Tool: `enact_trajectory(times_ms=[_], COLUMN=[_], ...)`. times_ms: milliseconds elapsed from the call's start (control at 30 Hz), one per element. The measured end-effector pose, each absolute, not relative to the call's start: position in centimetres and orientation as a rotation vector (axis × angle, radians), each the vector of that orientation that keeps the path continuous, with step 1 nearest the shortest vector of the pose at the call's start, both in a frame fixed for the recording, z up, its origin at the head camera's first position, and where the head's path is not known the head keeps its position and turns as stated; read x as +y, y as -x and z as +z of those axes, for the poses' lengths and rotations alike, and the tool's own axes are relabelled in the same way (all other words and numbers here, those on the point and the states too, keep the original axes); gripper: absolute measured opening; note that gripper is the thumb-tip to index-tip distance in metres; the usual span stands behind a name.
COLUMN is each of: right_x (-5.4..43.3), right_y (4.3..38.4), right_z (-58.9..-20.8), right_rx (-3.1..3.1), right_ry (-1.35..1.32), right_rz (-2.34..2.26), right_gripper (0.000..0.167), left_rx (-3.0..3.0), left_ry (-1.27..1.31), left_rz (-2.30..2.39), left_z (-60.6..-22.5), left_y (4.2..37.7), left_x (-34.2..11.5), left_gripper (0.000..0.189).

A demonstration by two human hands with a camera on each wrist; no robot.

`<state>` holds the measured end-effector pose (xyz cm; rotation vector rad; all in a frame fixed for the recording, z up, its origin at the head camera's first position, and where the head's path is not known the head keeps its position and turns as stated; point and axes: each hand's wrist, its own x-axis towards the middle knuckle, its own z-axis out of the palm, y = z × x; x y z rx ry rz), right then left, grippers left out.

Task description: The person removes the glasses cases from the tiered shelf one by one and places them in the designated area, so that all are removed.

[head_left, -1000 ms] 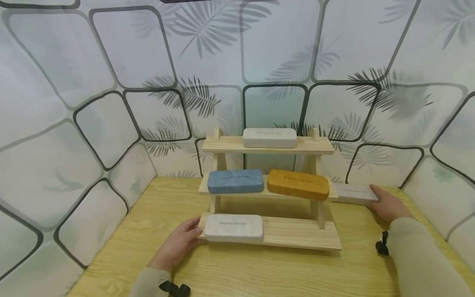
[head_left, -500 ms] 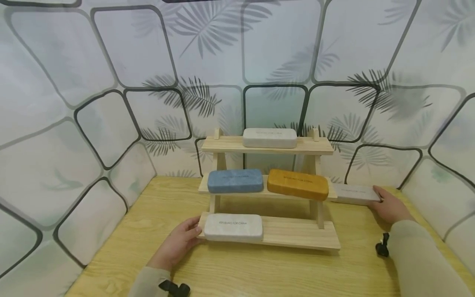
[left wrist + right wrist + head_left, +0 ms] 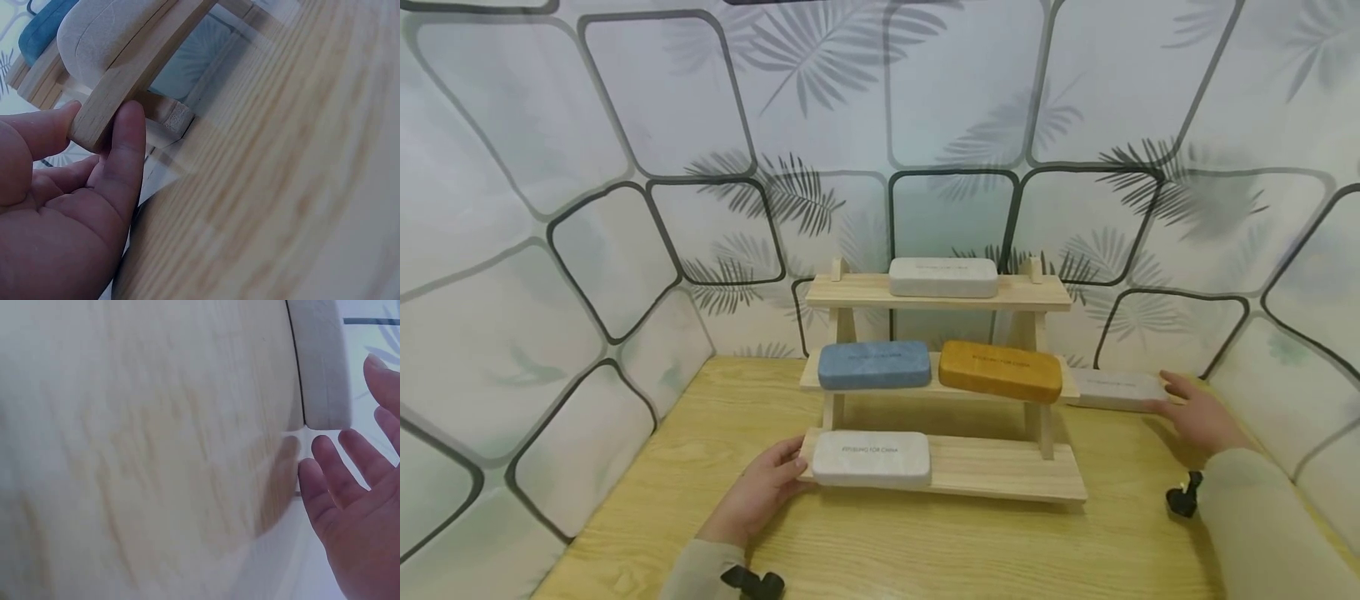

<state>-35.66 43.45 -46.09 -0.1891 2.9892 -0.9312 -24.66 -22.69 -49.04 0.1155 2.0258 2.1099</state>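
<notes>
My left hand (image 3: 763, 487) pinches the left end of the bottom board of a three-tier wooden display stand (image 3: 1000, 468), thumb on top and fingers underneath in the left wrist view. A white glasses case (image 3: 872, 458) lies on that board, close to the hand. Behind the stand's right side, a pale grey-white glasses case (image 3: 1120, 390) rests on the table, its left end hidden by the stand. My right hand (image 3: 1206, 418) is at this case's right end, fingers spread and apart from it in the right wrist view (image 3: 359, 487).
On the middle tier sit a blue glasses case (image 3: 874, 365) and a slightly slanted orange one (image 3: 1000, 371). Another white case (image 3: 943, 277) lies on the top tier. The wooden table (image 3: 940, 546) meets patterned fabric walls (image 3: 587, 267) at the back and sides.
My right hand has let go of the pale case's right end and drawn back slightly to the right, its fingers opening. The left hand keeps its hold on the stand.
</notes>
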Motion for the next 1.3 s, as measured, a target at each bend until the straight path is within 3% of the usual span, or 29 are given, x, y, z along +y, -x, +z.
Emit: enact_trajectory(times_ms=[900, 1300], right_x=[41.4, 38.3], right_y=[32.1, 29.1], right_z=[-45.2, -43.9], right_rx=[2.917, 2.952], right_ry=[0.195, 0.464], right_rz=[-1.162, -1.181], right_gripper=[0.090, 0.084], left_rx=[1.998, 1.992], left_ry=[-0.155, -0.153], left_rz=[2.110, 2.114], left_z=[-48.9, -49.1], left_y=[24.5, 24.5], left_x=[-22.8, -22.7], left_gripper=[0.057, 0.060])
